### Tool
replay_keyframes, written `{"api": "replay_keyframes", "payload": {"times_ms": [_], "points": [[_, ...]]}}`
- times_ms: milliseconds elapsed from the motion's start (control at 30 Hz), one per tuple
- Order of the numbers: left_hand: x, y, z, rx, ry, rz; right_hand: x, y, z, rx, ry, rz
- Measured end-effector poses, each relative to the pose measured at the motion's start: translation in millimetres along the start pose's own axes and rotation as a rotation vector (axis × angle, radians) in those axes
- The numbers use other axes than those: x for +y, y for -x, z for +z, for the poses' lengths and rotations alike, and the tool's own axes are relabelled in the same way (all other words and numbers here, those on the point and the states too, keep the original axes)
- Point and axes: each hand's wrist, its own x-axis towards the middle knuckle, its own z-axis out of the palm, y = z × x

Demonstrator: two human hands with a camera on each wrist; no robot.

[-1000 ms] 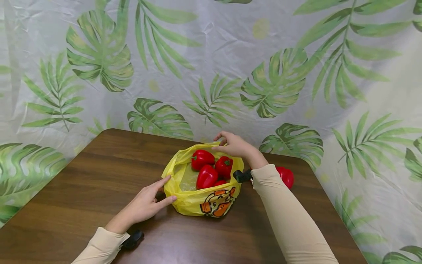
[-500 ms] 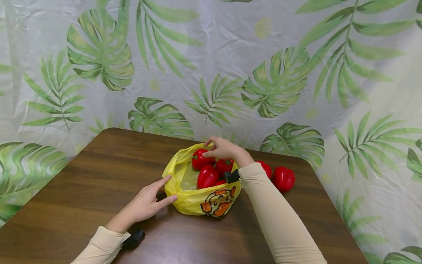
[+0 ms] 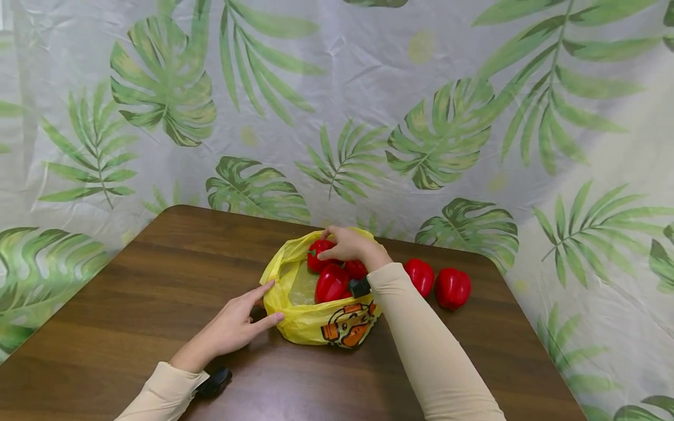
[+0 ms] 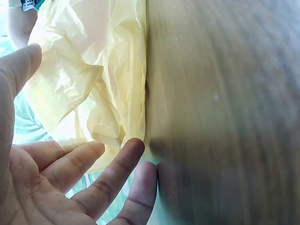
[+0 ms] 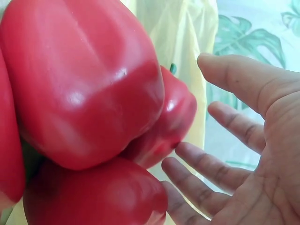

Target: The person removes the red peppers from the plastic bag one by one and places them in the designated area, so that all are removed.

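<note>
A yellow plastic bag (image 3: 297, 324) with a cartoon print stands on the table, its mouth spread wide. Several red bell peppers lie inside, among them a front one (image 3: 330, 285) and a back one (image 3: 316, 261) with a green stem. My left hand (image 3: 231, 324) touches the bag's left side with thumb and fingers spread; the left wrist view shows its fingertips at the crinkled plastic. My right hand (image 3: 351, 245) reaches into the bag's mouth over the peppers. In the right wrist view its fingers are apart, with some fingertips right by the peppers (image 5: 93, 194).
Two more red bell peppers, one (image 3: 419, 277) beside the right sleeve and another (image 3: 453, 288) farther right, lie on the brown wooden table (image 3: 131, 298). A leaf-patterned cloth (image 3: 347, 76) hangs behind the table's far edge.
My right hand has come down and slightly left from above the bag's back rim onto the peppers. Its sleeve has uncovered the two peppers outside. My left hand stays at the bag.
</note>
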Motion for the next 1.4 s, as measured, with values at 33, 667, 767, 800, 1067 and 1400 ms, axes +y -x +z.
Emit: {"api": "replay_keyframes", "payload": {"times_ms": [33,667,767,800,1067,1400], "points": [[-0.1,0.3,0.1,0.0,0.0,-0.001,-0.3,-1.1,1.2,-0.002,-0.002,-0.002],[2.4,0.9,-0.9,-0.001,0.001,-0.001,-8.1,-11.1,13.3,0.009,0.1,0.02],[2.5,1.0,-1.0,-0.004,0.001,-0.004,-9.6,-12.5,14.7,0.009,0.12,0.029],[2.5,1.0,-1.1,-0.006,0.002,-0.006,-10.3,-12.7,15.2,0.009,0.126,0.033],[2.0,1.5,-2.0,-0.004,0.009,-0.008,-13.7,-13.8,19.8,0.014,0.111,0.075],[-0.1,1.4,-1.0,-0.005,0.002,-0.011,-18.1,-15.3,25.7,0.015,0.044,0.061]]}}
